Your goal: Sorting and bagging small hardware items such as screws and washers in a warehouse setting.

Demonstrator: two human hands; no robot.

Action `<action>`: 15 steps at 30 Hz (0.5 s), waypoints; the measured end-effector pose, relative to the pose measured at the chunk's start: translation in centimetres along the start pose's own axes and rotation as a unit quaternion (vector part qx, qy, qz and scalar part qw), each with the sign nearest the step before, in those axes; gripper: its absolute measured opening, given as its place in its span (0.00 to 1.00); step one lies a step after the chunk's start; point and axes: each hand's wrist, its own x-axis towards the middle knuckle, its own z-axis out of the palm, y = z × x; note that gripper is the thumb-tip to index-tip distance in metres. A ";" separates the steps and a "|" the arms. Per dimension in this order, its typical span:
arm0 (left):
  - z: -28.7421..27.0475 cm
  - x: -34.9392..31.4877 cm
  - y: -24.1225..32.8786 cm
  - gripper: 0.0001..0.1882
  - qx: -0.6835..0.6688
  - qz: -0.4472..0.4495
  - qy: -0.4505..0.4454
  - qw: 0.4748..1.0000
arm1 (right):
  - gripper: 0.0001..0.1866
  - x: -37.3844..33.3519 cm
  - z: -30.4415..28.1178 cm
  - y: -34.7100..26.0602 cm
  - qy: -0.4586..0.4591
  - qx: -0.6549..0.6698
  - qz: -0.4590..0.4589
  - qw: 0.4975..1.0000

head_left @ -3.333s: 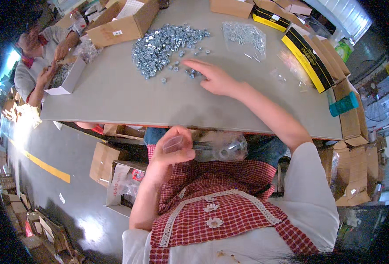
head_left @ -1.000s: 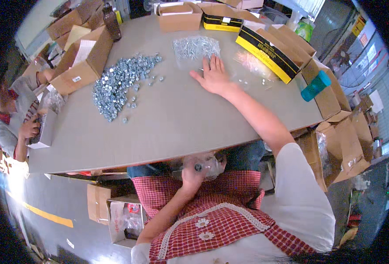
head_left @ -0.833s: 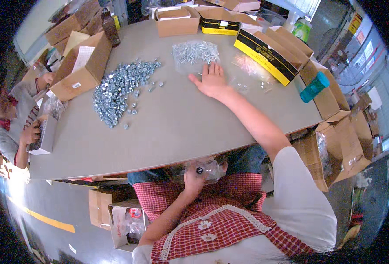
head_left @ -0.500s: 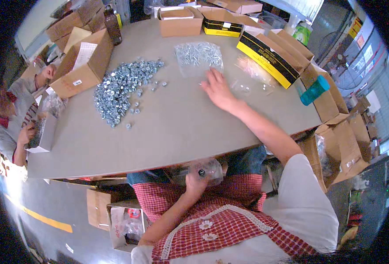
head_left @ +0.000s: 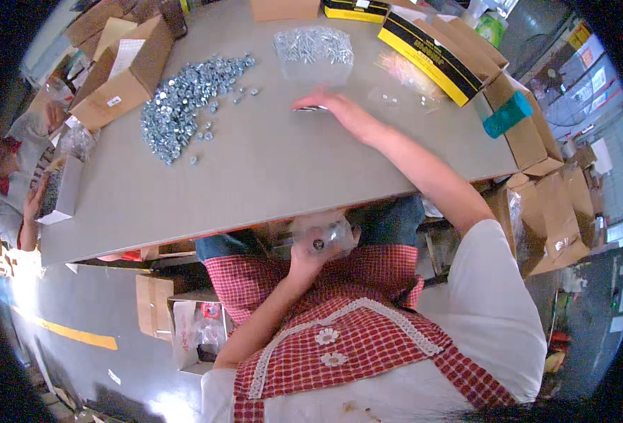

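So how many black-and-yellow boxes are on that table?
2: one long black-and-yellow box at the table's far right, one smaller at the top edge, partly cut off. Others may be hidden.

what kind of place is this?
Probably a small workshop or warehouse packing bench: a heap of loose metal nuts and clear bags of screws on a grey table, ringed by open cardboard boxes.
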 end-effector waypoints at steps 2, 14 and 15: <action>0.1 0.1 0.1 0.22 -0.041 0.006 0.015 0.999 | 0.28 -1.2 1.8 -0.9 -0.012 0.012 -0.028 0.999; 1.1 0.7 -0.3 0.18 -0.028 0.076 0.105 0.991 | 0.21 -13.3 5.0 -8.0 -0.090 0.246 -0.051 0.964; 1.1 1.0 -1.1 0.17 -0.021 0.068 0.093 0.993 | 0.21 -14.1 5.0 -7.9 -0.089 0.249 -0.045 0.963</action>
